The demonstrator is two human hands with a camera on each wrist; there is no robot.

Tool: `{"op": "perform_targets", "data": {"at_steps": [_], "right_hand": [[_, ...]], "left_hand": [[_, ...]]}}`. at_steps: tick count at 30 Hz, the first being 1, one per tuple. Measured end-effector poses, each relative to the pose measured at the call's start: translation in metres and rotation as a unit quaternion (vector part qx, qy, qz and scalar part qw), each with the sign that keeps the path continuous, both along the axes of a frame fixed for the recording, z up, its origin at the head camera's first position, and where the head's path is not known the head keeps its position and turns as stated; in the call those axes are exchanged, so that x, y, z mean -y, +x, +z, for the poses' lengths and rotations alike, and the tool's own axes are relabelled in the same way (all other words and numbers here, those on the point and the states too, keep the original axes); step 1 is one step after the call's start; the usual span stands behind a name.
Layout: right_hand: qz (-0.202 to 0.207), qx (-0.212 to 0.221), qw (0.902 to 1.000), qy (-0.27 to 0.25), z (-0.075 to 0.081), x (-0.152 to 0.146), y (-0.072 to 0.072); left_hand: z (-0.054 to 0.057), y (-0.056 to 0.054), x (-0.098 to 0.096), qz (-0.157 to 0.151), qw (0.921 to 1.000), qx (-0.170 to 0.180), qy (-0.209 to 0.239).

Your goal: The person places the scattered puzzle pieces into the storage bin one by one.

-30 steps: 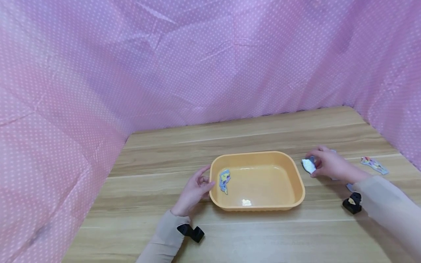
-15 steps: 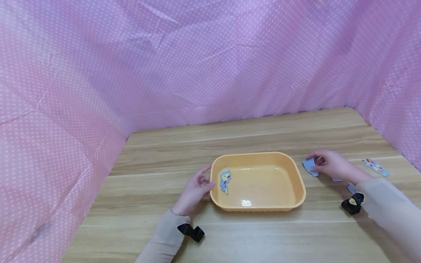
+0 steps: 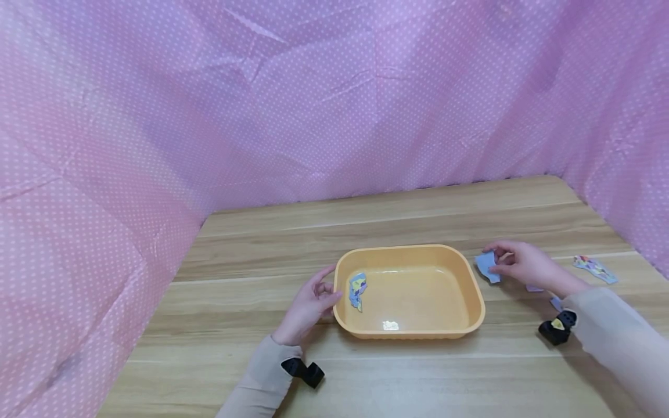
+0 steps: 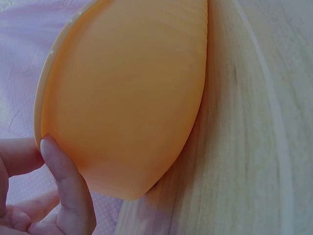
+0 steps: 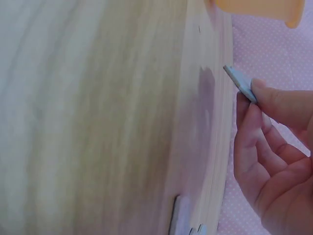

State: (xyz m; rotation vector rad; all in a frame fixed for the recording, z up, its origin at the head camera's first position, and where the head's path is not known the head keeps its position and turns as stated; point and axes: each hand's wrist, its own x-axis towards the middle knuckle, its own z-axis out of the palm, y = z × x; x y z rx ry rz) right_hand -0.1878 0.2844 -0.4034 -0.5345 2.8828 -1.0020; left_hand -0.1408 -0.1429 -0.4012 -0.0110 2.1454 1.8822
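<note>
A yellow-orange plastic tray point(image 3: 413, 334) with rounded corners stands on the table in the head view. My left hand point(image 3: 308, 305) is at its left end, pinching the rim between thumb and finger. One puzzle piece point(image 3: 358, 292), blue with a yellow and purple picture, lies inside the tray by that end. My right hand point(image 3: 528, 267) pinches a light blue puzzle piece point(image 3: 487, 267) just right of the tray. The right wrist view shows this thin piece point(image 5: 239, 83) between thumb and fingertips, raised off the table with its shadow below.
Right of the tray, a colourful puzzle piece point(image 3: 594, 269) lies on the wooden table point(image 3: 397, 377). Smaller bluish pieces point(image 3: 557, 303) are partly hidden beneath my right wrist. A pink dotted cloth point(image 3: 334, 104) hangs along the back and sides.
My right hand has turned the pinched piece from its pale, shiny look to its light blue side and moved it slightly toward the tray. The left hand keeps its place on the rim.
</note>
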Motion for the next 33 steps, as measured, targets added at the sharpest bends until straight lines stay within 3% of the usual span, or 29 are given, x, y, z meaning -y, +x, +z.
{"op": "perform_targets", "data": {"at_steps": [8, 20, 33], "right_hand": [[0.000, -0.010, 0.9998, -0.018, 0.006, 0.002, 0.000], [0.004, -0.040, 0.9992, 0.001, 0.032, 0.007, -0.006], [0.001, -0.081, 0.9967, -0.005, 0.042, 0.016, -0.007]], "left_hand": [[0.000, 0.000, 0.000, -0.001, 1.0000, -0.003, -0.007], [0.000, -0.001, 0.000, 0.001, 1.0000, 0.001, -0.002], [-0.002, -0.003, 0.001, -0.002, 1.0000, 0.002, 0.009]]}}
